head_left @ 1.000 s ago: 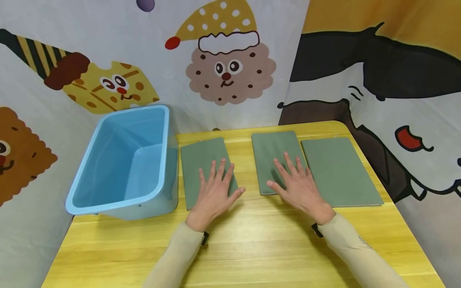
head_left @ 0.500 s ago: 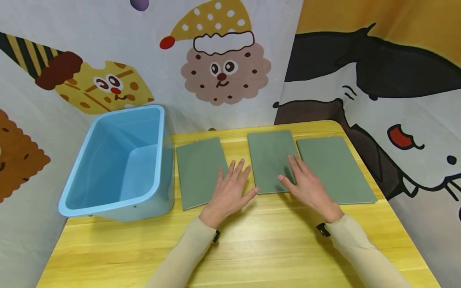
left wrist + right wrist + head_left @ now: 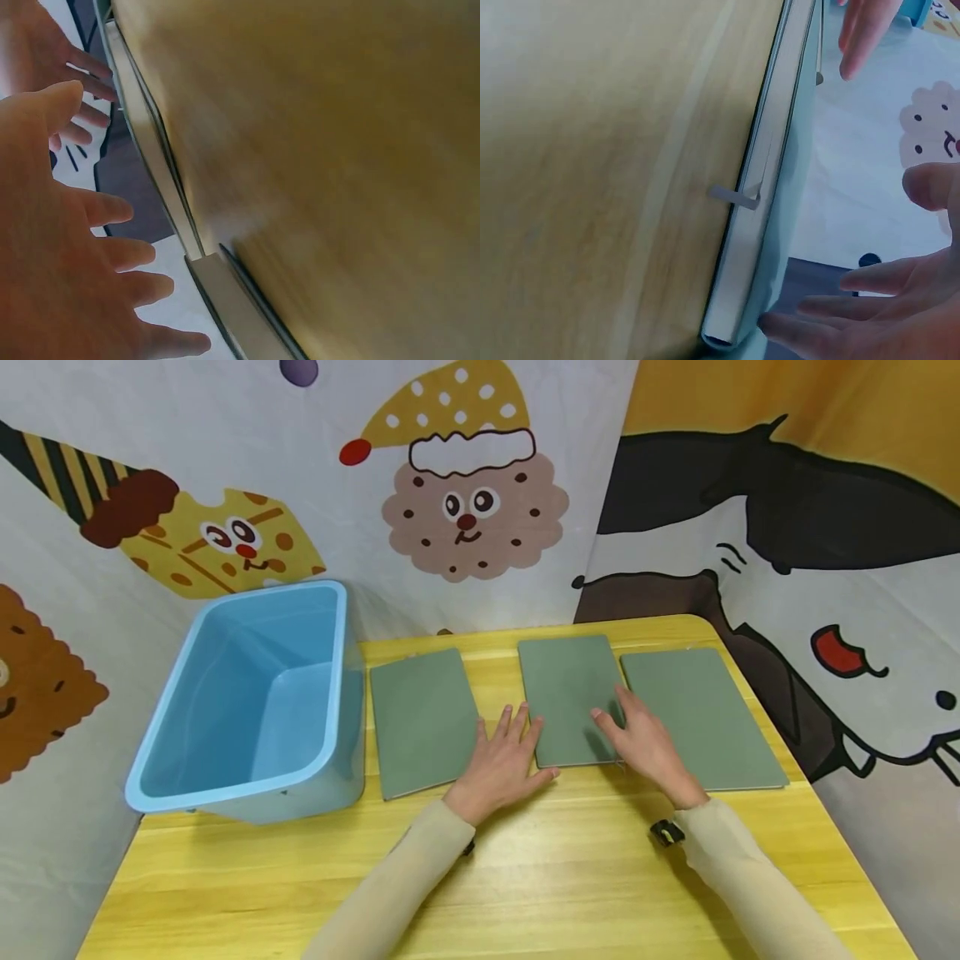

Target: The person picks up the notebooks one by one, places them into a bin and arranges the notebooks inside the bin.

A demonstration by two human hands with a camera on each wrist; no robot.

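Three green hardcover books lie side by side in the head view: a left book (image 3: 420, 718), a middle book (image 3: 566, 693) and a right book (image 3: 701, 718). My left hand (image 3: 501, 770) is spread between the left and middle books, fingertips near the middle book's lower left corner. Over the middle book's lower right part is my right hand (image 3: 651, 747), thumb and fingers apart, fingertips close to its right edge. The right wrist view shows page edges and a thin ribbon bookmark (image 3: 733, 196) sticking out of a book (image 3: 757, 247). Neither hand grips anything.
A blue plastic bin (image 3: 300, 689) stands at the left of the wooden table (image 3: 540, 885), its inside bare. Behind the table hangs a cloth (image 3: 480, 602) printed with cartoon figures. The table's right edge runs just past the right book.
My left hand has moved right, off the left book towards the middle one. My right hand has shifted slightly right, its fingers drawing closer together. The books stay where they were.
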